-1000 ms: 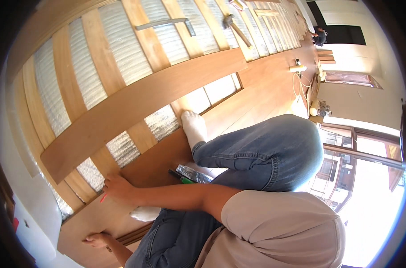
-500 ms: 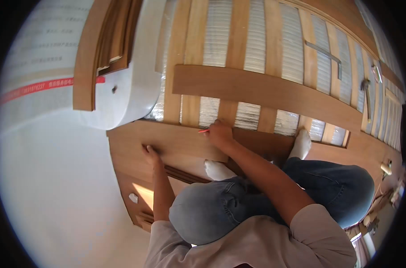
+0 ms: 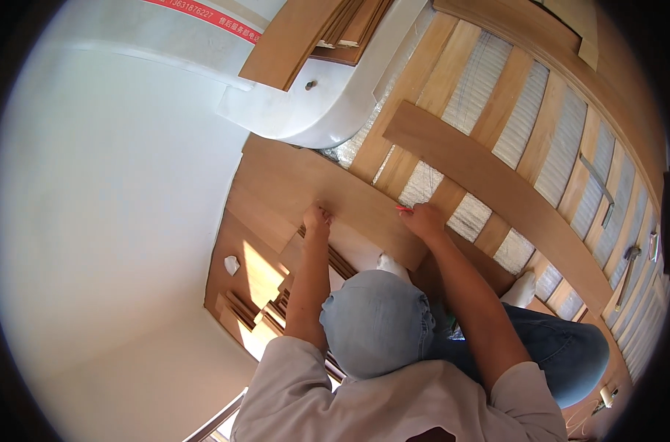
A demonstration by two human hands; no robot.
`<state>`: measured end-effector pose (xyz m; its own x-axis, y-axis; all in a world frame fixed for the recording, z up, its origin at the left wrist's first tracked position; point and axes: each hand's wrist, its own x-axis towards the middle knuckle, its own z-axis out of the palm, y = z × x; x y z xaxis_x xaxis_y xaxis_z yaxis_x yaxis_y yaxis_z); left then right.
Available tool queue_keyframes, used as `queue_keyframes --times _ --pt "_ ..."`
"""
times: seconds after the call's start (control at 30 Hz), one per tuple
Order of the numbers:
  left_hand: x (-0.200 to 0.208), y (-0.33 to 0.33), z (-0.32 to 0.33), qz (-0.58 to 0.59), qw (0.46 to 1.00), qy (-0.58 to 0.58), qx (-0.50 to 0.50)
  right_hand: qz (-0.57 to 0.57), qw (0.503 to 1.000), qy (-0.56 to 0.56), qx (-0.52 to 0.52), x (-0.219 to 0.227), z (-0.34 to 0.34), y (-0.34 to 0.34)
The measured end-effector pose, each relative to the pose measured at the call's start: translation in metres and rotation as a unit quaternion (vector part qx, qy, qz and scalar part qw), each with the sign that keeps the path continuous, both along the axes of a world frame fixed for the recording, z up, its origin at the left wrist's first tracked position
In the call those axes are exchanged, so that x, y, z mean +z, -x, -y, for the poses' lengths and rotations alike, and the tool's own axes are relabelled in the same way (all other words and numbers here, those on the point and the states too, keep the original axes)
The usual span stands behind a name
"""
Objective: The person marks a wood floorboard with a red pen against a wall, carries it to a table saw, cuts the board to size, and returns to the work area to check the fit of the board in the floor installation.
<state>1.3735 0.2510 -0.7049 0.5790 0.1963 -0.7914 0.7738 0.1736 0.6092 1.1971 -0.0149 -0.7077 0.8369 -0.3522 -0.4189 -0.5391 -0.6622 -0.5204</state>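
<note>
A broad brown floorboard (image 3: 350, 195) lies in front of me, slanting from the white wall toward my foot. My left hand (image 3: 317, 219) rests on it with the fingers drawn together. Whether anything small is between those fingertips is hidden. My right hand (image 3: 427, 222) is closed on a thin red pencil (image 3: 404, 209), at the board's far edge beside the wooden strips. Another long brown plank (image 3: 490, 166) lies loose across the pale strips (image 3: 453, 191), beyond my right hand. My bent knee (image 3: 375, 324) is just below the two hands.
Cut boards (image 3: 291, 44) lie on a rounded white ledge (image 3: 298, 121) at the upper left. A metal square (image 3: 599, 188) and a hammer (image 3: 628, 276) rest on the strips at right. More boards (image 3: 239, 306) and a crumpled white scrap (image 3: 232, 265) are at lower left.
My view has turned, so the scene appears rotated. My left hand's spread fingers have drawn together, and the hand is nearer my right one. The red pencil is still in my right hand.
</note>
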Motion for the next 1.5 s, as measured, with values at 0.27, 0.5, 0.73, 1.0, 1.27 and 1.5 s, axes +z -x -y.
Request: queue_keyframes --times 0.27,0.5,0.73,1.0,1.27,1.5 --pt "-0.022 -0.008 -0.007 0.029 0.986 0.127 -0.102 -0.078 0.991 -0.111 -0.013 0.052 0.023 0.0" --pt "0.031 0.003 -0.034 0.146 0.975 0.156 -0.065 0.023 0.993 -0.115 0.017 0.07 0.021 -0.01" --pt "0.121 0.069 0.003 0.12 0.96 0.233 -0.097 0.057 0.986 -0.135 0.079 0.052 0.082 -0.031" --pt "0.263 0.111 0.004 0.024 0.933 0.323 -0.158 0.176 0.967 -0.144 0.114 0.194 0.144 -0.016" --pt "0.437 0.095 0.12 0.143 0.907 0.239 -0.316 0.286 0.937 -0.005 -0.202 0.329 0.225 0.077" --pt "0.629 0.08 0.232 0.253 0.795 -0.071 -0.547 -0.132 0.91 0.025 -0.393 0.476 0.244 0.303"
